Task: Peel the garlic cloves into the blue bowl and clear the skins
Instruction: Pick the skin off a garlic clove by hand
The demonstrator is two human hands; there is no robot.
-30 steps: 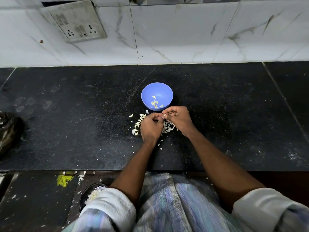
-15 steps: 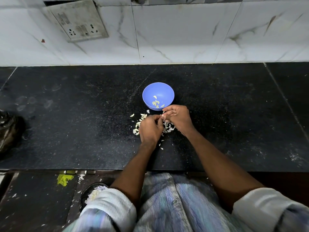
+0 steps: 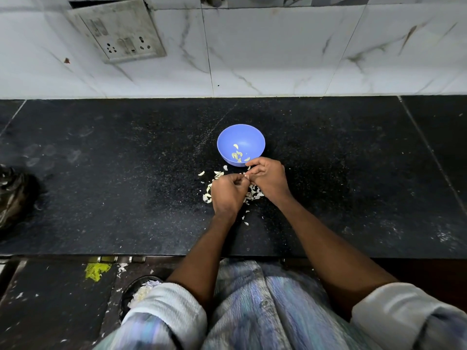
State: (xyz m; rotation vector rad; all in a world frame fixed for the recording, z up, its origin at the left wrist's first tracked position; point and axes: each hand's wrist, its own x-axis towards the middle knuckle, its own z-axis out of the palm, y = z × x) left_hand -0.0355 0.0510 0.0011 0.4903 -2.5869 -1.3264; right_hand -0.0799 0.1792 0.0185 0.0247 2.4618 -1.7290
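Both hands meeting fingertip to fingertip just in front of the blue bowl point(image 3: 240, 137), left hand point(image 3: 228, 192) and right hand point(image 3: 269, 178) pinching a tiny garlic clove point(image 3: 245, 175), peeled cloves point(image 3: 237, 155) inside the bowl, papery skins point(image 3: 207, 197) scattered on the black surface point(image 3: 101, 185) beneath

I see a smooth plastic bowl point(image 3: 240, 142), speckled polished stone desk point(image 3: 126, 173), glossy marble-look wall tiles point(image 3: 278, 59), papery skins point(image 3: 255, 194).

The bowl point(image 3: 240, 137) sits on the counter point(image 3: 101, 173), cloves point(image 3: 237, 155) inside, skins point(image 3: 209, 190) scattered just before it.
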